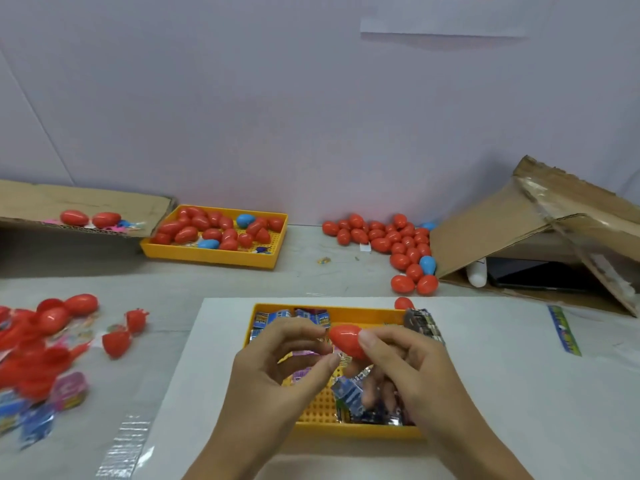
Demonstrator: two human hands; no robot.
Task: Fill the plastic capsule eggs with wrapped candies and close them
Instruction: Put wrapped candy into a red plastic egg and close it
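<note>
We have just one view. We look from the person's head, forward and down at the table [346, 271]. The near edge is right below us, so the two hands look big and close. The far edge meets the wall [311, 116], and things there look small. The picture is wide, so the left and right sides bend a little.

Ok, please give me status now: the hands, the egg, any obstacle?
Both hands hold red egg: left hand pinching, right hand gripping. Egg looks closed, above yellow candy tray. Nothing in the way.
</note>
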